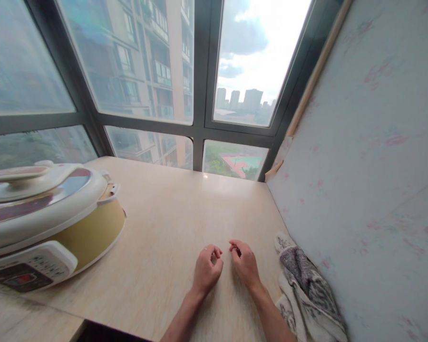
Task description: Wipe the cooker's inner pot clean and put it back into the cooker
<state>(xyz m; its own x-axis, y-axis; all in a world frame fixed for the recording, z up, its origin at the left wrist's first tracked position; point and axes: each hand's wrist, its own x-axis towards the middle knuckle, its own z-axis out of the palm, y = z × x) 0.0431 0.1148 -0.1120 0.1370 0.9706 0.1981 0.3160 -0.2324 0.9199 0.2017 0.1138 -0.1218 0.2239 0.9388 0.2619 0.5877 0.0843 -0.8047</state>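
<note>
The left hand (206,270) and right hand (246,267), half-open with fingers loosely curled, are facing each other over the desk (171,209), between an electric cooker (92,237) and a patterned cloth (308,289).

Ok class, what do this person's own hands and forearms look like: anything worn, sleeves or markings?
The left hand and right hand are ungloved; a finger of the left seems to wear a thin ring. The left forearm and right forearm show no sleeves, bracelets or clear markings.
</note>
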